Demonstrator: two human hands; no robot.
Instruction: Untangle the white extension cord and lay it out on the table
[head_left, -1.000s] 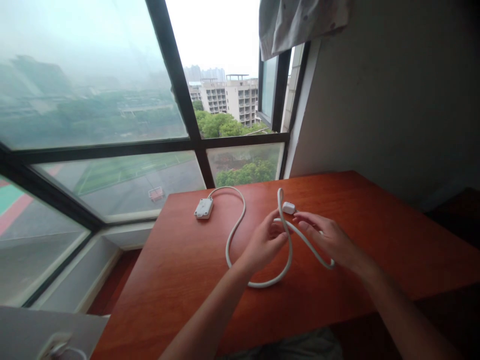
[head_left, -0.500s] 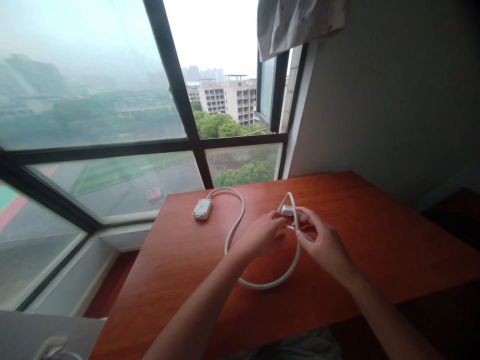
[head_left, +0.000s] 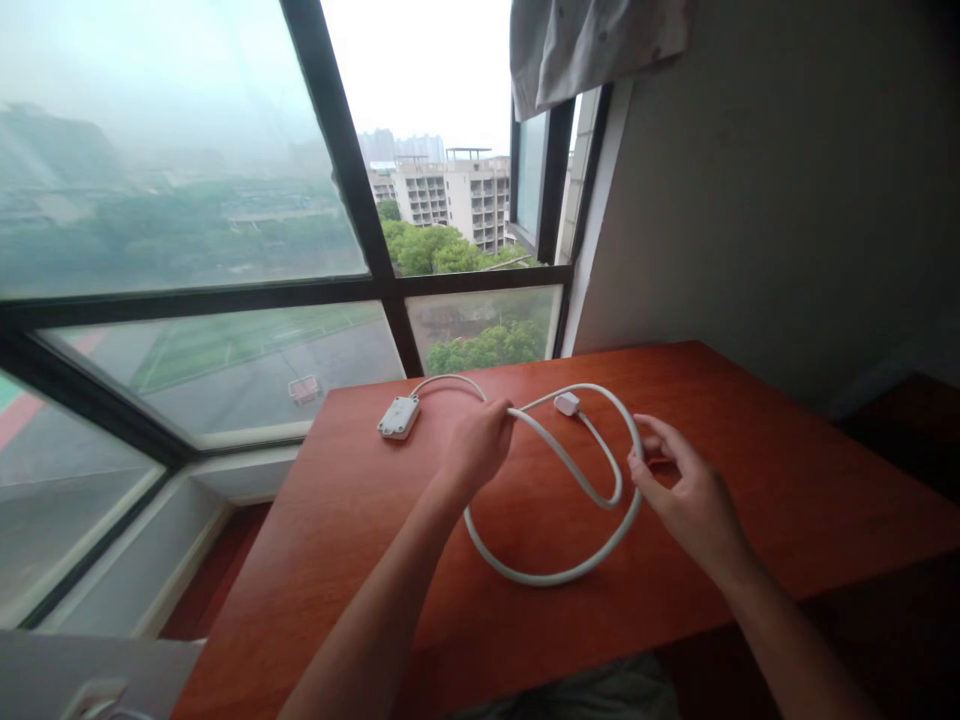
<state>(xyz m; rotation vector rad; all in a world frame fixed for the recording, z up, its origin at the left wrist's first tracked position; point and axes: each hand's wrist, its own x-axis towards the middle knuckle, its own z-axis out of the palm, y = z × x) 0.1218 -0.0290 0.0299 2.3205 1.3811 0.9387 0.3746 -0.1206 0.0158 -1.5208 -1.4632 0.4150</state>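
A thick white cable point(head_left: 551, 578) lies in loops on the brown wooden table. My left hand point(head_left: 478, 448) is closed around it near the middle of the loops. On the right side of the big loop, my right hand point(head_left: 686, 490) pinches the cable between thumb and fingers. A white plug-like end point(head_left: 568, 403) rests between the two hands, its cord curving down and back to the left hand. The cable's other end runs to a flat white box point(head_left: 399, 417) with dark corner spots, at the table's far left.
The reddish-brown table point(head_left: 765, 480) reaches to the window and the grey wall point(head_left: 757, 220). Dark window frames point(head_left: 375, 290) stand behind it, with one pane swung outward. Pale fabric point(head_left: 592, 50) hangs at the top. A socket-like fitting point(head_left: 97, 697) shows at lower left.
My hands have moved apart, the left one leftward and the right one rightward. The cable loop is wider, and the plug-like end now lies free of my fingers.
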